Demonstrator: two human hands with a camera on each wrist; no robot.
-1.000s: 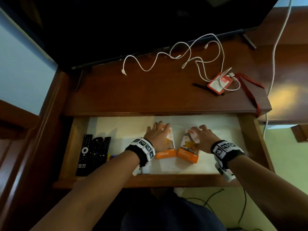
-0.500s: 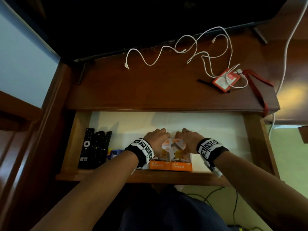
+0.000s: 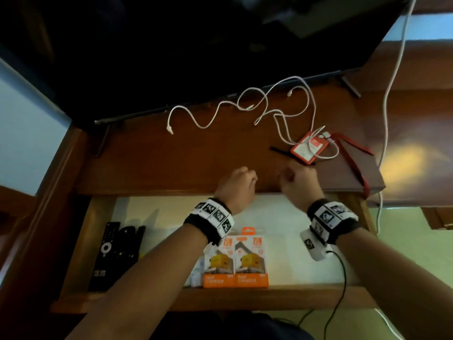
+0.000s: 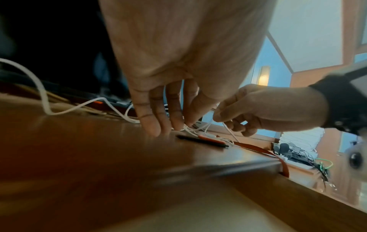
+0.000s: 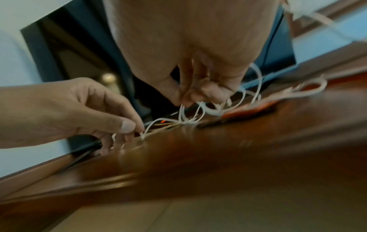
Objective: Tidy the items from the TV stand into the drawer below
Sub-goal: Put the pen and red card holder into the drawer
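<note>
Both hands have left the drawer (image 3: 81, 253) and come up over the near edge of the counter (image 3: 152, 163). A second ago they were pressing on the two orange charger boxes (image 3: 235, 263); those now lie side by side against the drawer's near wall, with the remote controls (image 3: 115, 251) at its left end.

The left hand (image 3: 236, 186) and right hand (image 3: 300, 185) hover close together above the wood, neither holding anything. The wrist views show the left hand's fingers (image 4: 157, 113) hanging fairly straight with the tips near the surface. The right hand's fingers (image 5: 200, 92) are loosely bent, thumb near the forefinger, as if readying a pinch; blur leaves that uncertain.

Left on the counter are the tangled white cable (image 3: 247, 106), the red card holder (image 3: 310, 148) with its lanyard (image 3: 356, 165) trailing over the right edge, and a thin black pen-like stick (image 3: 282, 152) just left of the holder.

So the boxes look done, and the cable and holder, far right of the hands, are probably next.
</note>
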